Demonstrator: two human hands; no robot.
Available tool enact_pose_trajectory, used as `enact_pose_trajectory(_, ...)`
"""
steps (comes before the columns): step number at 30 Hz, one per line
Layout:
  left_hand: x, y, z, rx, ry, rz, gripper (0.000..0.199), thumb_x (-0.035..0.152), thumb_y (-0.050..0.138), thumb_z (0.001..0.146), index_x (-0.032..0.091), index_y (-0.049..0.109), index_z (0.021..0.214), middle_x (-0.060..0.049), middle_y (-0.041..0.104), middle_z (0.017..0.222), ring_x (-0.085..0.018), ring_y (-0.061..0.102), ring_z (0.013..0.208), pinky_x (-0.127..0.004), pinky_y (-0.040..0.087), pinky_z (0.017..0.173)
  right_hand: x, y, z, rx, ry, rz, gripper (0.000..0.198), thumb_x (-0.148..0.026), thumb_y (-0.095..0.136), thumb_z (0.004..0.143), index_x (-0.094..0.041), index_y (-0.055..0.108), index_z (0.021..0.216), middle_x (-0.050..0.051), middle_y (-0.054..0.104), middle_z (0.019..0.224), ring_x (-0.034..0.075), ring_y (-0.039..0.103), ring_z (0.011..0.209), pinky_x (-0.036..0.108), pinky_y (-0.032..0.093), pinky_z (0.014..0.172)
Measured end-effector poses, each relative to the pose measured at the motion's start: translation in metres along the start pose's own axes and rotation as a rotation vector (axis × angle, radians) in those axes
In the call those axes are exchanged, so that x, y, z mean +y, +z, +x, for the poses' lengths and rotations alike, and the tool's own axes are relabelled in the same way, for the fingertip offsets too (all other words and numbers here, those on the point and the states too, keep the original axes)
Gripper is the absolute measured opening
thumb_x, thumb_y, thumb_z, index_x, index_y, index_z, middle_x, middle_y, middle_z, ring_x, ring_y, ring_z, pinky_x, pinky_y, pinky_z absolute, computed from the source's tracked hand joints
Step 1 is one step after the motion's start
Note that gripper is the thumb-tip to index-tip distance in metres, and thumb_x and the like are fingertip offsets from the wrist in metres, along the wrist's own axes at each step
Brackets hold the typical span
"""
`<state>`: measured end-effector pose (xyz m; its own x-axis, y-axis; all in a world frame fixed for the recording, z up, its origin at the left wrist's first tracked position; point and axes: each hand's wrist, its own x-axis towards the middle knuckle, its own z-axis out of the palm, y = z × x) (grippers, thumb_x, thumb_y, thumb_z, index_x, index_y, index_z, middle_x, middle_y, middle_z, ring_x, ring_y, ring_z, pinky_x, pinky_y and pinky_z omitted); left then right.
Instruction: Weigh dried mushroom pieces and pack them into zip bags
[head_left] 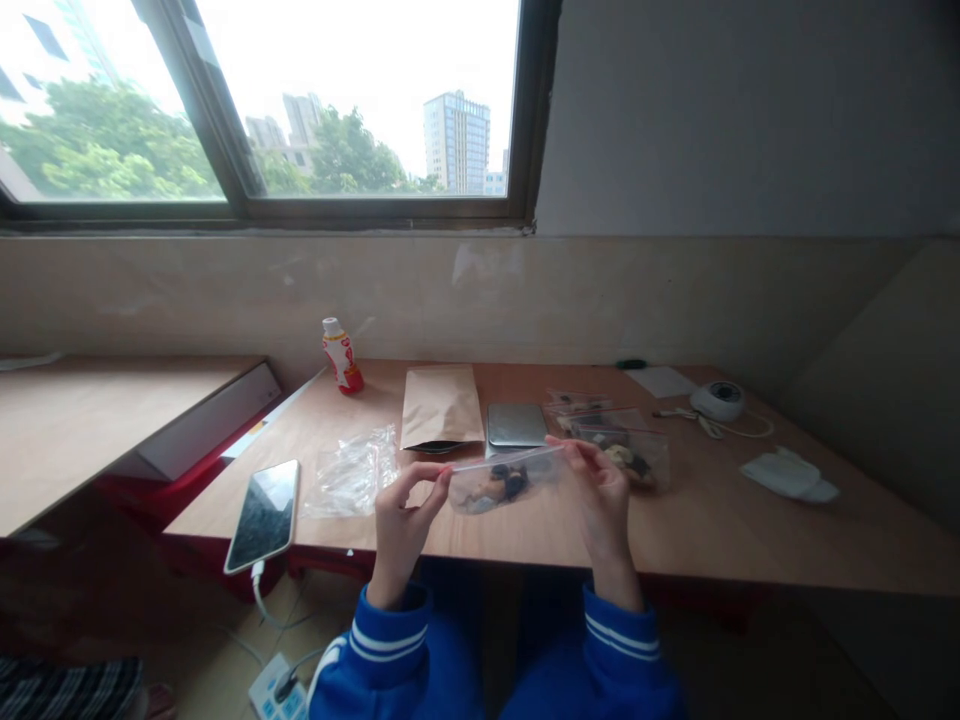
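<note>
Between my two hands stretches a clear zip-lock bag (480, 491), held by its top strip over the table's front edge. Tan and dark pieces lie inside it; their kind is too small to tell. My left hand (406, 508) pinches the left end of the strip, thumb against fingers. At the other end, my right hand (600, 490) grips the corner. Just behind the bag is a small silver scale (516, 425). A brown kraft paper pouch (442, 405) lies left of the scale, its dark mouth facing me. Several more filled zip-lock bags (651, 462) lie beyond my right hand.
Crumpled clear plastic bags (352, 475) lie left, beside a phone (264, 515) on a charging cable at the table's edge. A red-and-white bottle (343, 357) stands at the back. On the right are a white round device (718, 401) with a cord and a white tissue (789, 475).
</note>
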<state>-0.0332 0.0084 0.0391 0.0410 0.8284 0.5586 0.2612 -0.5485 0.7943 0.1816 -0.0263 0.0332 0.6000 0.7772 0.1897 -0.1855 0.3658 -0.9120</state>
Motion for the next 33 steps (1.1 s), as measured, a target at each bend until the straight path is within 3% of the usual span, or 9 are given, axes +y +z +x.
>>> enact_pose_trajectory(3,0.005,0.015,-0.001,0.089,-0.085,-0.156,0.017,0.036,0.062,0.083,0.019,0.066,0.081,-0.002,0.071,0.081,-0.016,0.067,0.080,-0.026,0.052,0.075,0.007,0.002,0.000,-0.118,-0.008,0.103,0.023,-0.043,0.067,0.081,-0.022,0.062,0.089,0.005,0.076,0.091,0.022,0.070,0.089,0.035,0.053,0.080)
enact_pose_trajectory(6,0.013,0.032,-0.002,0.185,-0.279,-0.420,0.023,0.042,0.056,0.087,0.019,0.056,0.084,0.000,0.066,0.075,-0.015,0.068,0.074,-0.025,0.053,0.067,0.015,0.007,-0.001,-0.200,-0.019,0.102,0.031,-0.046,0.064,0.083,-0.025,0.060,0.105,0.005,0.075,0.096,0.021,0.070,0.086,0.033,0.054,0.074)
enact_pose_trajectory(10,0.018,0.042,-0.003,0.221,-0.406,-0.679,0.028,0.046,0.059,0.083,0.020,0.051,0.091,0.001,0.063,0.075,-0.014,0.068,0.068,-0.022,0.051,0.056,0.018,0.014,-0.005,-0.211,-0.076,-0.062,0.027,-0.045,0.066,0.082,-0.020,0.067,0.090,0.007,0.075,0.094,0.020,0.069,0.084,0.031,0.052,0.079)
enact_pose_trajectory(15,0.011,0.036,-0.007,0.169,-0.363,-0.576,0.025,0.041,0.064,0.081,0.017,0.059,0.088,-0.001,0.066,0.076,-0.013,0.067,0.071,-0.022,0.053,0.063,0.016,0.019,-0.010,-0.154,-0.096,-0.053,0.024,-0.043,0.064,0.083,-0.020,0.067,0.087,0.005,0.076,0.087,0.019,0.070,0.079,0.033,0.052,0.079)
enact_pose_trajectory(23,0.010,0.028,-0.008,0.192,-0.356,-0.543,0.021,0.038,0.065,0.080,0.018,0.060,0.085,0.000,0.068,0.073,-0.014,0.067,0.073,-0.025,0.053,0.071,0.007,0.022,-0.014,-0.147,-0.112,-0.068,0.018,-0.039,0.068,0.081,-0.022,0.064,0.081,0.001,0.073,0.068,0.017,0.067,0.061,0.031,0.053,0.067)
enact_pose_trajectory(33,0.018,0.024,-0.008,0.177,-0.262,-0.427,0.018,0.036,0.064,0.082,0.018,0.060,0.081,0.001,0.066,0.067,-0.012,0.063,0.065,-0.022,0.049,0.064,0.005,0.026,-0.016,-0.099,-0.114,0.010,0.018,-0.038,0.067,0.081,-0.021,0.063,0.079,0.001,0.071,0.071,0.017,0.066,0.064,0.028,0.051,0.063)
